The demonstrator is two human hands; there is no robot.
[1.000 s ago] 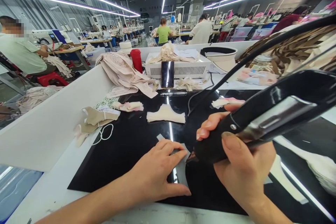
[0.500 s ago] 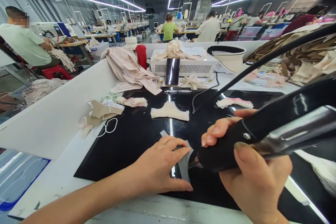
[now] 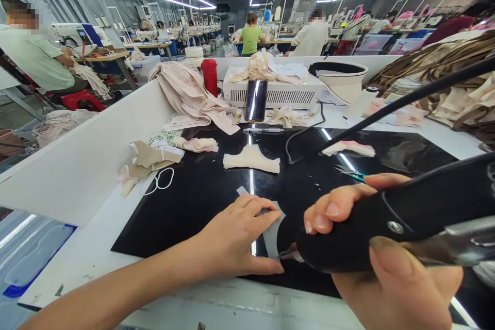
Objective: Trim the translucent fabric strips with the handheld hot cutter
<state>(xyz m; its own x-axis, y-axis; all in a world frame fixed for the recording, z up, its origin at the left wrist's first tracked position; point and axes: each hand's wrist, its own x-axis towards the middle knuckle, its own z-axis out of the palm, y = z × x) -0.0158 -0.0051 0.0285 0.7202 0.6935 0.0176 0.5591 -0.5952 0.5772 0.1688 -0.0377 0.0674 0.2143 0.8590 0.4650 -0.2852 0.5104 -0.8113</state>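
Grey fabric piece [image 3: 273,229] pinned flat under spread left hand [image 3: 232,237] so it stays put; right hand [image 3: 386,273], at 3 o'clock, clenches black tool [image 3: 386,227], tip at its edge.

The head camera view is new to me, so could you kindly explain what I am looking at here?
This picture comes from a camera worn on a person's head, looking forward and down at their own two bare hands, so the arms enter from the bottom edge. The left hand presses flat on a small grey fabric piece lying on a glossy black work surface. The right hand grips a black corded hand tool, its metal tip touching the piece's edge. Further back lie a cream fabric piece, a pen, small snips, a phone leaning on a white box and a red bottle. Other people sit at tables behind.
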